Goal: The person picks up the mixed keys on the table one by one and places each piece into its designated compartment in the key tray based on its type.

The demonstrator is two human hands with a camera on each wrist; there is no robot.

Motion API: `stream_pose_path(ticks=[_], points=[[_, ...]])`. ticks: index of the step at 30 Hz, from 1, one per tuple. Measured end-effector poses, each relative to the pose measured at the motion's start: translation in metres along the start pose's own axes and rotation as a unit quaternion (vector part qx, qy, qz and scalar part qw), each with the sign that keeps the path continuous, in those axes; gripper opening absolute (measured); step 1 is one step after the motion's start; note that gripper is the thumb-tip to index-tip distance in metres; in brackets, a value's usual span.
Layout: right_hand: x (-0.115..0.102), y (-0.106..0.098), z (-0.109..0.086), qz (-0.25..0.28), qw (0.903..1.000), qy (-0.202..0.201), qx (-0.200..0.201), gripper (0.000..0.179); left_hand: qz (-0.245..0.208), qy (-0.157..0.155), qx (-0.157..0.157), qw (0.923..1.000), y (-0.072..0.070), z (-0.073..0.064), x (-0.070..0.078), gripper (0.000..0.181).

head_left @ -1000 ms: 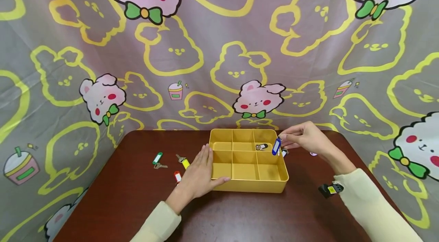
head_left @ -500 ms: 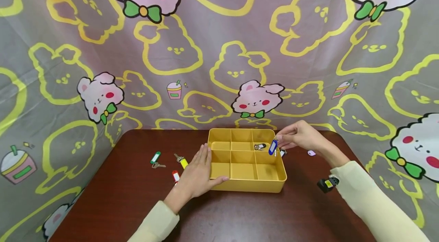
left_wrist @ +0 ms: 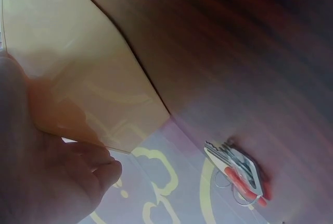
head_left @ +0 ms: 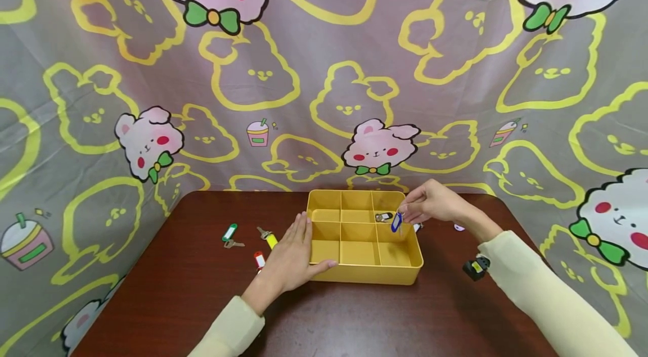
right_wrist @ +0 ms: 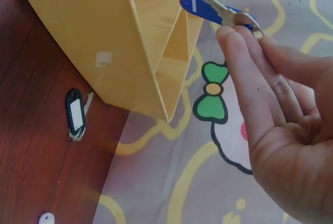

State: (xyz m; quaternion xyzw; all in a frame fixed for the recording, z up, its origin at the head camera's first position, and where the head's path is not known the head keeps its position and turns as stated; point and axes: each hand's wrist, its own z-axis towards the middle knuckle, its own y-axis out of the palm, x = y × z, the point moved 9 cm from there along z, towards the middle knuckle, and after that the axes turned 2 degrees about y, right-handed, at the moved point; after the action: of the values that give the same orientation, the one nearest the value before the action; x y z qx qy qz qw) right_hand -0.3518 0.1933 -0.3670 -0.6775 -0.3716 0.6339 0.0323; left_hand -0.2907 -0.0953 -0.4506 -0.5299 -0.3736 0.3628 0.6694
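Observation:
My left hand rests along the left side of a yellow divided box, fingers straight and thumb over its front rim. My right hand pinches the ring of a key with a blue tag, which hangs over the box's right-hand compartments. In the right wrist view, the key and its blue tag stick out beyond the fingertips. A key with a black tag lies in the back right compartment.
Left of the box lie keys with a green tag, a yellow tag and a red tag. Just right of it lies a black-tagged key, with a pale tag farther right. A patterned cloth stands behind the table.
My right hand has moved left with the blue-tagged key, from the box's right rim to over its right compartments. My left hand has stayed against the box.

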Motion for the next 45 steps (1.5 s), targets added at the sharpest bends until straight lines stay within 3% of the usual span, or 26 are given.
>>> stream_pose_path(ticks=[12,26,45], points=[[0.003,0.015,0.008,-0.047,0.9988,0.015,-0.002,0.016,-0.006,-0.003,-0.001,1.0000,0.001,0.000,0.000,0.116],[0.013,0.036,0.013,-0.063,0.9976,0.022,-0.017,0.013,-0.010,-0.003,0.001,0.9999,0.001,0.000,0.001,0.115],[0.013,0.025,0.004,-0.042,0.9987,0.028,0.003,0.019,0.007,-0.004,-0.005,1.0000,0.002,0.000,-0.001,0.117]])
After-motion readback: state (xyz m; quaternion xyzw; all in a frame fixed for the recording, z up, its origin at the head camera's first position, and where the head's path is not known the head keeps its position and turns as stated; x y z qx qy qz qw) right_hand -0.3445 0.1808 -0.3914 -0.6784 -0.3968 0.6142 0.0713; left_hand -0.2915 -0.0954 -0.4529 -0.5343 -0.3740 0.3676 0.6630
